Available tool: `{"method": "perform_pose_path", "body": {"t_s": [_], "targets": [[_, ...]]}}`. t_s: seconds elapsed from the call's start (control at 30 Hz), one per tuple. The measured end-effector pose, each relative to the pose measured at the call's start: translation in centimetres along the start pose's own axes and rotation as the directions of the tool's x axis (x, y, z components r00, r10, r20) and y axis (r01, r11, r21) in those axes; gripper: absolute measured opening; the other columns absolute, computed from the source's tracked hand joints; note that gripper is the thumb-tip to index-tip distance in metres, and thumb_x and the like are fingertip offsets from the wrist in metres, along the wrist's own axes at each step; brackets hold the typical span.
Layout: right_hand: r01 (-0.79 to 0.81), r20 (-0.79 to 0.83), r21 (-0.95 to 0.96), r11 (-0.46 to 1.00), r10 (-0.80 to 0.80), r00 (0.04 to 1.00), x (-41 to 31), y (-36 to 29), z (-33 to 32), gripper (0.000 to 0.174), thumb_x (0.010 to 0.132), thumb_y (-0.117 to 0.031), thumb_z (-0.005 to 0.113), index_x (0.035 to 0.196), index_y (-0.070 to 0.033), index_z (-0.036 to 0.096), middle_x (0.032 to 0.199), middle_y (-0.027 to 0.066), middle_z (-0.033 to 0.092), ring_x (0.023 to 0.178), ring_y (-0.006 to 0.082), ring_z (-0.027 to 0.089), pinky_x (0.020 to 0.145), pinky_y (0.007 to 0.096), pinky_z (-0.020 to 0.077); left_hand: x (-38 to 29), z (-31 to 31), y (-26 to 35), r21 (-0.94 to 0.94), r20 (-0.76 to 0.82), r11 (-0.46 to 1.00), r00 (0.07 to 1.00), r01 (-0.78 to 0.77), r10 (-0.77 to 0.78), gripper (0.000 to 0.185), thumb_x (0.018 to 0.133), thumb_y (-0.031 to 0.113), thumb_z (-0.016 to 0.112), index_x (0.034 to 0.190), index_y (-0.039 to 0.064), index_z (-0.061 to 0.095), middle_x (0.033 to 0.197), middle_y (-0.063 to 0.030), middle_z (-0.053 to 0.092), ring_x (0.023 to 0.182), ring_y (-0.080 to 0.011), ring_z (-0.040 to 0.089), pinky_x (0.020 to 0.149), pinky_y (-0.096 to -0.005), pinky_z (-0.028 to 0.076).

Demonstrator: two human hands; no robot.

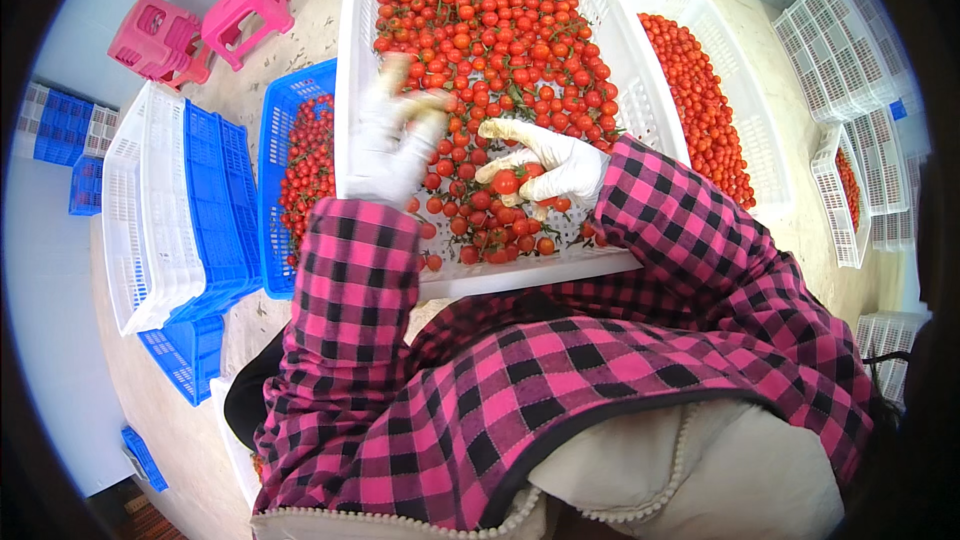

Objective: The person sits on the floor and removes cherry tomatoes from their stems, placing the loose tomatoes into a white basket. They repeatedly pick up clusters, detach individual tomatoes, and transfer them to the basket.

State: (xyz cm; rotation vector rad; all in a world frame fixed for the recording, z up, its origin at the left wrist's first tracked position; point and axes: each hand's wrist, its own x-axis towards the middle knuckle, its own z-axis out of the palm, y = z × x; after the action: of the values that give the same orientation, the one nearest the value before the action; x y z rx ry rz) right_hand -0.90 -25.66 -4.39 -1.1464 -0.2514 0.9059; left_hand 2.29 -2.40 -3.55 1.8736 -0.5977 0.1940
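A large white plastic crate [480, 286] sits before me, strewn with red cherry tomatoes [495, 15], some with green stems attached. My right hand [562, 161], in a stained white glove, is low over the crate and holds a couple of cherry tomatoes [506, 181] in its curled lower fingers; its thumb and forefinger are spread apart. Motion blurs my left hand [401, 135], also gloved, above the crate's left side. Its fingers look apart, and no tomato shows in them. Loose tomatoes [495, 232] lie near the crate's front edge, beneath my hands.
Left of the crate stands a blue crate [271, 165] with smaller-looking tomatoes. Another white crate [769, 135] of tomatoes is at the right. Stacked white and blue crates [217, 202], pink plastic stools [247, 11] and more white crate stacks [832, 52] stand around.
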Motion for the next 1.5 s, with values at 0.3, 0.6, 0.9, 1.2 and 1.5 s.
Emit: {"method": "perform_pose_path", "body": {"t_s": [0.3,0.6,0.9,1.2,1.5], "targets": [[0.141,-0.027,0.012,0.99,-0.141,0.99,-0.3,-0.1,0.5,0.091,0.064,0.006,0.052,0.139,-0.011,0.003,0.109,0.0116,0.048,0.061,0.014,0.053,0.052,0.0275,0.0455,-0.4,5.1,3.4,0.053,0.313,0.995,0.947,-0.087,0.066,0.024,0.069,-0.005,0.062,0.092,0.002,0.063,0.138,-0.0167,0.025,0.125,-0.0246,0.032,0.095,-0.0313,0.035],[-0.02,-0.219,-0.054,0.998,0.008,0.976,-0.7,0.2,0.1,0.047,0.077,-0.003,0.062,0.121,-0.003,0.045,0.102,0.0079,0.056,0.084,0.0127,0.055,0.072,0.0276,0.0462,-0.1,3.9,2.5,-0.244,0.082,0.97,0.996,-0.018,0.039,0.017,0.071,-0.004,0.059,0.087,0.003,0.063,0.133,-0.0205,0.035,0.124,-0.0277,0.034,0.1,-0.0345,0.029],[-0.041,0.004,0.633,0.773,0.05,0.999,-0.9,-0.4,-0.3,0.035,0.081,-0.012,0.049,0.115,-0.008,0.046,0.105,0.0083,0.055,0.089,0.0188,0.058,0.062,0.0342,0.0519,0.2,-8.7,-5.1,0.355,-0.78,0.769,0.621,0.531,-0.069,0.062,0.065,0.001,0.059,0.124,0.0,0.039,0.135,-0.0232,0.026,0.127,-0.0332,0.024,0.102,-0.0369,0.026],[0.026,-0.058,0.724,0.689,0.024,0.998,-0.3,0.4,-0.3,0.039,0.08,-0.009,0.05,0.118,-0.007,0.043,0.109,0.012,0.053,0.101,0.0271,0.053,0.09,0.0491,0.0412,-0.9,-1.4,-5.2,0.489,-0.102,0.868,0.994,0.088,-0.044,0.046,0.067,0.006,0.062,0.113,0.01,0.054,0.126,-0.0184,0.042,0.118,-0.0309,0.039,0.1,-0.0374,0.03],[0.367,-0.391,0.086,0.926,-0.308,0.867,-5.6,-3.4,-0.5,0.034,0.079,-0.016,0.06,0.109,-0.008,0.047,0.096,0.0054,0.054,0.089,0.0179,0.055,0.063,0.0287,0.0463,-3.1,5.2,-1.8,0.839,0.447,0.539,0.472,0.074,-0.76,0.033,0.079,0.029,0.05,0.105,0.01,0.058,0.097,-0.0136,0.061,0.093,-0.0269,0.058,0.08,-0.0375,0.046]]}}
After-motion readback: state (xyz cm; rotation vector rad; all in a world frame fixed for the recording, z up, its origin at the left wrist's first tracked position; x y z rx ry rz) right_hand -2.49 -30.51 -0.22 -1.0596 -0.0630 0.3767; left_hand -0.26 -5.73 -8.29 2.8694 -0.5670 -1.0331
